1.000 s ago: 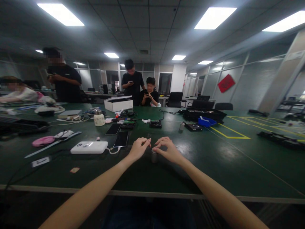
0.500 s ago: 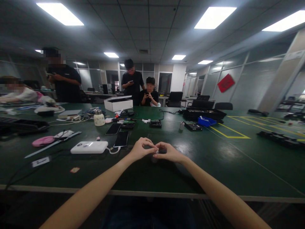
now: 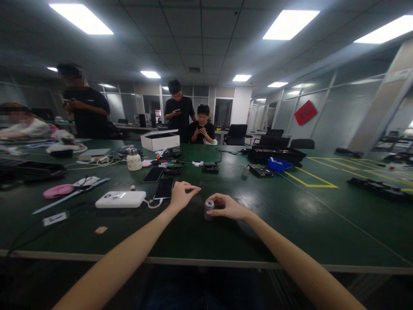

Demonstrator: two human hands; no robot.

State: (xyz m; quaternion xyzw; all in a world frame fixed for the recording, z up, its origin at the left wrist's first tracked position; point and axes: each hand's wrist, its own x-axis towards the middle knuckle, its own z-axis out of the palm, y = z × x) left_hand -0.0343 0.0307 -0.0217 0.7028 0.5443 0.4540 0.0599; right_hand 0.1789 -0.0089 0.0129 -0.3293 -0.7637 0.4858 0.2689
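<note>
A small grey metal-looking cylinder stands upright on the green table in front of me; its top shows dark openings. My right hand grips its side between thumb and fingers. Up and to the left of it, apart from the cylinder, my left hand is closed in a pinch, thumb and index finger pressed together. What may be between those fingertips is too small to make out. A black phone lies just behind my left hand, beside a white power bank with a short white cable.
A similar small cylinder stands farther back, near a black device and a blue tray. At the left are a patterned bottle, an open white box and a pink item. Several people are beyond the table.
My left hand has lifted away from the top of the cylinder, up and to the left, still pinched. My right hand has stayed at the cylinder, whose top now shows.
</note>
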